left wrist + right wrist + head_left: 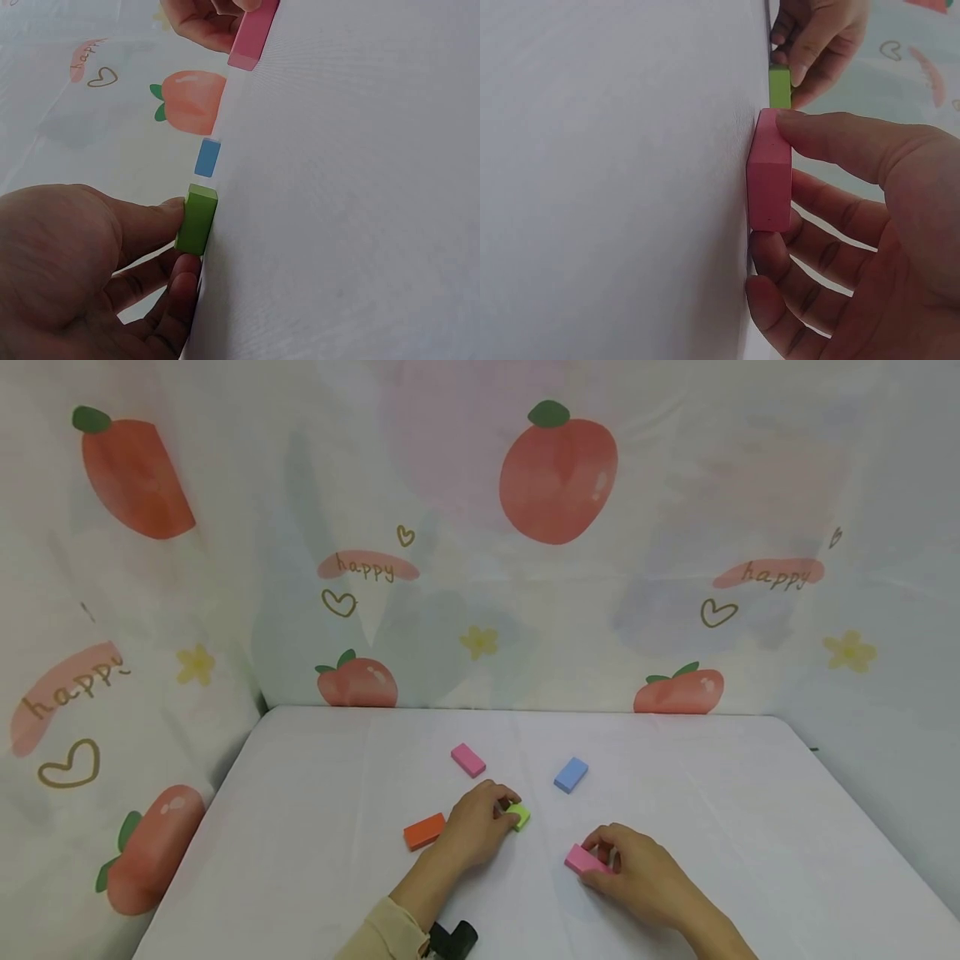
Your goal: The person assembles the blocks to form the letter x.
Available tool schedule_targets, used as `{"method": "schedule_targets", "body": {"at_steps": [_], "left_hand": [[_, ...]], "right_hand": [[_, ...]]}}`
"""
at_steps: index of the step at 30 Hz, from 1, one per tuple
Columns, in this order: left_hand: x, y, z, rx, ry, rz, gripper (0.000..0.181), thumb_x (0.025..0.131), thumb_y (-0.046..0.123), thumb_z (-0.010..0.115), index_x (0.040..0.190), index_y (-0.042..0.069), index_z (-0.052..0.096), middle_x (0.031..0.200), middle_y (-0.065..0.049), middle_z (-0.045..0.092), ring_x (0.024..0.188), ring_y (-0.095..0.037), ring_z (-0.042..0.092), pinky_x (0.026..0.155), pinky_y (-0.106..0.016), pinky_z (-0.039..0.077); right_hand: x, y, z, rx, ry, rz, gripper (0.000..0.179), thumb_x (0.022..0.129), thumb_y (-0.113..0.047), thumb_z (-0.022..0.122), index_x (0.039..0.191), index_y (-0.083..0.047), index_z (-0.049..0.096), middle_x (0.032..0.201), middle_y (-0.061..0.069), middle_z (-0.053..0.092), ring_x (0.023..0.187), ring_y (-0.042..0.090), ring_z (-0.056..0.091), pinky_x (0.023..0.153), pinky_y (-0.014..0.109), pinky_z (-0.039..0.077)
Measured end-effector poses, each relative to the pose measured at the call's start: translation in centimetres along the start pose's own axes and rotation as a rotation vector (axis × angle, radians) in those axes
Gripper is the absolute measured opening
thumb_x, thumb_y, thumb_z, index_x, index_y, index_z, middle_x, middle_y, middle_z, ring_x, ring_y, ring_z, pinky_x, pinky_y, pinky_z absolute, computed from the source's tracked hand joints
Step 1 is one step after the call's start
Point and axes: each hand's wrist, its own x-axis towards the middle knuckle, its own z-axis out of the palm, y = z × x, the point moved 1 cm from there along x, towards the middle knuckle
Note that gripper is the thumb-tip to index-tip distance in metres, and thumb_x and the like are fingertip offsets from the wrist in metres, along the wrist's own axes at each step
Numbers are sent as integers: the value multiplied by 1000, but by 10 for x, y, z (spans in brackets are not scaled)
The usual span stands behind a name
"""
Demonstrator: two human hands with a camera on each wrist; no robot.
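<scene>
My left hand [480, 827] pinches a lime-green block [519, 816] between thumb and fingers near the middle of the table. In the left wrist view the same green block [197, 219] shows its long side, with the thumb against it. To the right and closer to me, my right hand [637, 872] grips a pink block [585, 860] low at the white tabletop. The right wrist view shows the thumb on the top of this pink block [770, 172] and fingers at its far side. A gap separates the two held blocks.
An orange block [424, 832] lies just left of my left hand. Farther back are a second pink block [468, 761] and a blue block [572, 775]. The white table [300, 827] ends at a fruit-patterned cloth [450, 610] behind and at the left.
</scene>
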Motion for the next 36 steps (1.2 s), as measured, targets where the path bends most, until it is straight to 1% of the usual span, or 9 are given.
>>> {"method": "schedule_targets", "body": {"at_steps": [11, 20, 28, 36], "left_hand": [[0, 1, -2, 5, -3, 21, 22, 95, 20, 76, 117, 19, 74, 97, 8, 60, 82, -7, 51, 71, -22, 43], [0, 1, -2, 2, -7, 2, 22, 95, 21, 75, 117, 19, 74, 97, 8, 61, 84, -7, 52, 74, -22, 45], [0, 0, -2, 10, -6, 10, 22, 95, 21, 75, 117, 19, 74, 96, 8, 60, 83, -7, 51, 74, -22, 44], [0, 0, -2, 8, -6, 20, 22, 96, 21, 75, 117, 19, 73, 96, 8, 60, 83, -7, 51, 73, -22, 44]], "right_hand": [[4, -2, 1, -1, -4, 41, 30, 81, -30, 88, 105, -24, 71, 84, -9, 56, 71, 4, 48, 63, 23, 39], [5, -4, 2, -6, -1, 32, 28, 81, -28, 88, 103, -24, 71, 83, -10, 56, 70, 3, 48, 63, 22, 39], [6, -5, 3, -10, 3, 15, 27, 82, -29, 87, 103, -24, 71, 83, -10, 56, 70, 2, 48, 63, 22, 39], [6, -6, 4, -10, 6, 25, 27, 81, -28, 87, 103, -24, 71, 83, -10, 56, 69, 3, 48, 63, 22, 39]]}}
